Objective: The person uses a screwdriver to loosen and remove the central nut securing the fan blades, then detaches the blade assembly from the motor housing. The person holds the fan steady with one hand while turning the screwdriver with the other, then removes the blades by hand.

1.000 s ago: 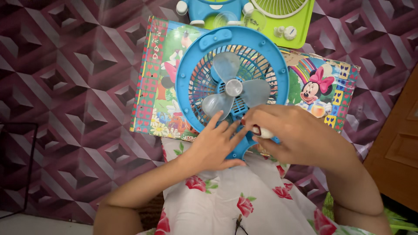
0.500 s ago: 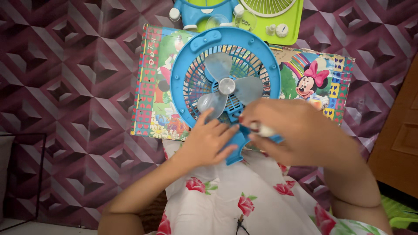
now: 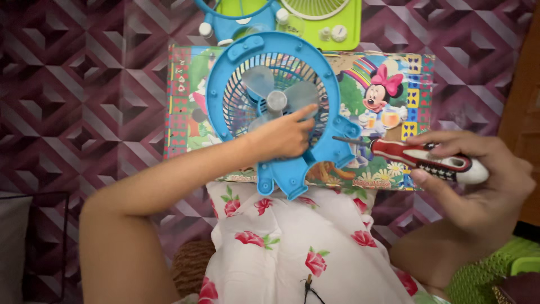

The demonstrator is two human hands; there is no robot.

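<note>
The left hand (image 3: 284,135) rests on the blue fan (image 3: 281,107), fingers curled, forefinger touching a blade; the right hand's (image 3: 478,174) fingers pinch the screwdriver (image 3: 416,157), its shaft pointing nine o'clock toward the fan frame on the cartoon box (image 3: 388,112).

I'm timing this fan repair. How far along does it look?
Front grille is off, lying apart. In hand: left hand rests on the blue fan by its blades; right hand holds a screwdriver clear of it. Left: grille and small white parts still loose.
</note>
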